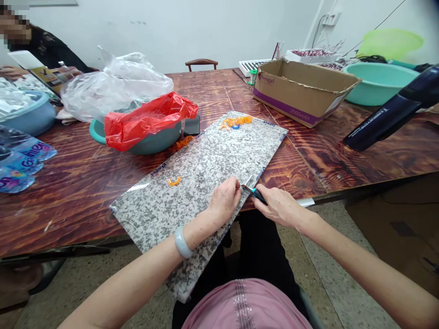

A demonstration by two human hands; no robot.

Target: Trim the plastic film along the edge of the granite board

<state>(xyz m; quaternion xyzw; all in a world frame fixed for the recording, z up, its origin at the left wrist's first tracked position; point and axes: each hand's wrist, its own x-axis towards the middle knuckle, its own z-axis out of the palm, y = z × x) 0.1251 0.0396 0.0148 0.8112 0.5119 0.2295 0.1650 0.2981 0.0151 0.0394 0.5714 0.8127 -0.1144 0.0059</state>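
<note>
My right hand is closed round the black and teal handles of small pliers, whose metal jaws point left. My left hand is pinched shut at the jaws, and what its fingers hold is too small or hidden to make out. A thin whitish stick shows just beyond the jaws. Both hands work over the right edge of a grey speckled board. On that board lie a small orange wire-like piece and a cluster of orange pieces with a blue ring beside it.
A teal basin with a red plastic bag stands left of the board, near a phone. Bottles lie far left. A cardboard box and a dark hair dryer are at right. Another person sits back left.
</note>
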